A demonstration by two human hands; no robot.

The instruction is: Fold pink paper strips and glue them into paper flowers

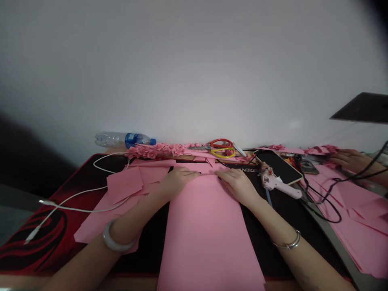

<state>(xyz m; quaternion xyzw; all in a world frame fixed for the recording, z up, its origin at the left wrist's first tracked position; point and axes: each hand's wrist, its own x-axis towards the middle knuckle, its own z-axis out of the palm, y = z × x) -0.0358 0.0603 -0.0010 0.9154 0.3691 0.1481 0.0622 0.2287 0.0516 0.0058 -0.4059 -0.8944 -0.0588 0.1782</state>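
A long stack of pink paper runs from the near edge toward the wall. Near its far end the top sheet shows a narrow crosswise fold. My left hand presses on the left side of that fold, its fingers closed on the paper edge. On the right side my right hand does the same, fingertips on the fold. Between the two hands is a small gap. A pale bangle is on my left wrist and a silver one on my right.
Cut pink sheets and a white cable lie left. Behind are a bottle, paper flowers and scissors. A glue gun, black tablet, more pink paper and another person's hand are right.
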